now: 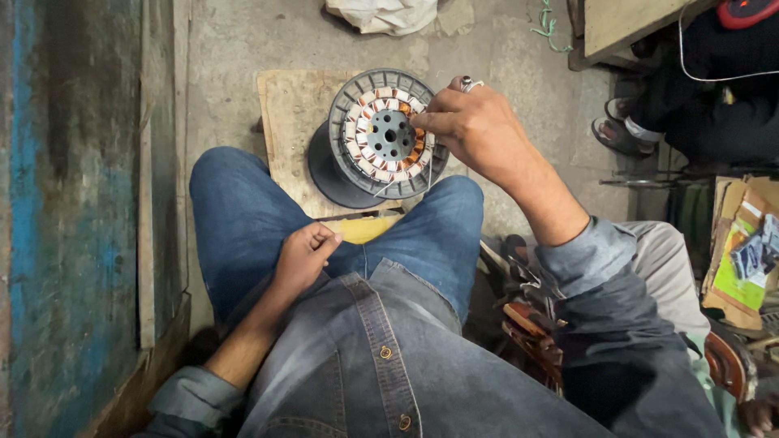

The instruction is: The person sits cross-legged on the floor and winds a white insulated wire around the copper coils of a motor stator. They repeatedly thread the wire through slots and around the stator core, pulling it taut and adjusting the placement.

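The stator (388,135), a round grey frame with a ring of copper coils wrapped in white insulation around a perforated metal hub, lies flat on a dark round base (329,174) set on a wooden board (288,122), which rests on the concrete floor (243,40) just past the person's knees.

The right hand (475,130) sits at the stator's right rim, its fingertips pinched on something very thin at the coils there, apparently wire; thin pale strands run from that side down toward the lap. This grip looks clenched around that fine wire rather than around the frame. A small metal piece (466,83) shows above the knuckles; what it is cannot be told.

The left hand (302,258) rests on the left thigh of the blue jeans (243,211), fingers curled in a pinch, likely on the near end of a strand, though the strand itself is too fine to confirm there.

To do this well, I judge the strand should stay taut between the two hands, laid squarely into its slot, without scraping the insulation on the frame's edges. A yellowish sheet (361,228) lies between the knees.

Another person's sandalled foot (617,134) is well apart at the right.
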